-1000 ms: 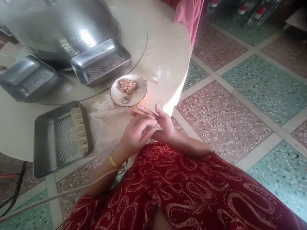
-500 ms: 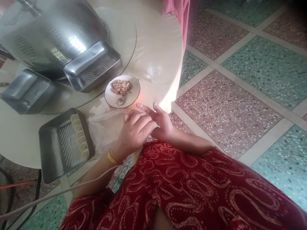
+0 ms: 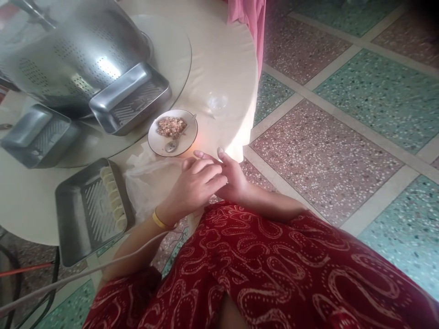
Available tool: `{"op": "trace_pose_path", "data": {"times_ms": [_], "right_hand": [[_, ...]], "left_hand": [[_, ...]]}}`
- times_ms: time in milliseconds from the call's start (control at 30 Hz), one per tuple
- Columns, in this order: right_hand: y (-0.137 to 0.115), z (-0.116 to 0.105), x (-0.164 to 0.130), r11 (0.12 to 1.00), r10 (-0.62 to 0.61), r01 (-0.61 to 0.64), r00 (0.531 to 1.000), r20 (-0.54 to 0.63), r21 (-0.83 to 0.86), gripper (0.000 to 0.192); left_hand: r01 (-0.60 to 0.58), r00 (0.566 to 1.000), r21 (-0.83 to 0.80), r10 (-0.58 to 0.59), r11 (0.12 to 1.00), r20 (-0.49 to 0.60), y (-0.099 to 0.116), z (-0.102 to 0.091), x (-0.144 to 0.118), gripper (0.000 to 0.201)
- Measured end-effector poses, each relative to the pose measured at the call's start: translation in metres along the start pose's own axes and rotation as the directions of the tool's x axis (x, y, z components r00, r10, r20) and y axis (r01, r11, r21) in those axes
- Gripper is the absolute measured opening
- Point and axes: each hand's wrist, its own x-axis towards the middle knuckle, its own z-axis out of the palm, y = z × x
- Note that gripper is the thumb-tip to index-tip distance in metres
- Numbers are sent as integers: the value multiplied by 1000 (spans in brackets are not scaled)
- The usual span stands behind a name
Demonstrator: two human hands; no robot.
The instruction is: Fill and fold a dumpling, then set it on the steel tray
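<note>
Our left hand (image 3: 194, 189) has closed further over our right hand (image 3: 233, 178) at the table (image 3: 219, 59) edge, pinching something we cannot make out between the palms, where a second ago a pale wrapper showed. The plate (image 3: 187, 141) of filling and the tray (image 3: 68, 219) of dumplings (image 3: 113, 196) sit untouched, shifted only with our head.

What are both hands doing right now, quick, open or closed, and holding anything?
Left hand: fingers curled over the right palm; whether it holds anything cannot be told.
Right hand: open, palm up under the left hand; contents hidden.
</note>
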Motion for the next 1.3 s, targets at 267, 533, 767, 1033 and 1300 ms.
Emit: {"op": "trace_pose_path", "data": {"times_ms": [267, 533, 767, 1033, 1300], "right_hand": [[-1, 4, 0, 968, 74, -72, 997, 3, 240, 58], [0, 0, -3, 920, 70, -94, 995, 77, 381, 58], [-1, 0, -4, 920, 69, -79, 997, 41, 383, 52], [-2, 3, -6, 926, 81, -72, 997, -9, 371, 53], [1, 0, -3, 947, 62, -62, 998, 10, 314, 50]], "left_hand": [[-222, 970, 126, 232, 967, -68, -6, 2, 5, 16], [-195, 974, 76, 202, 978, -101, -12, -3, 5, 21], [-188, 959, 222, 227, 957, -169, -8, -4, 1, 12], [-161, 966, 230, 201, 960, -165, -7, 3, -2, 9], [-236, 951, 209, 270, 949, -148, -6, 7, 3, 12]]}}
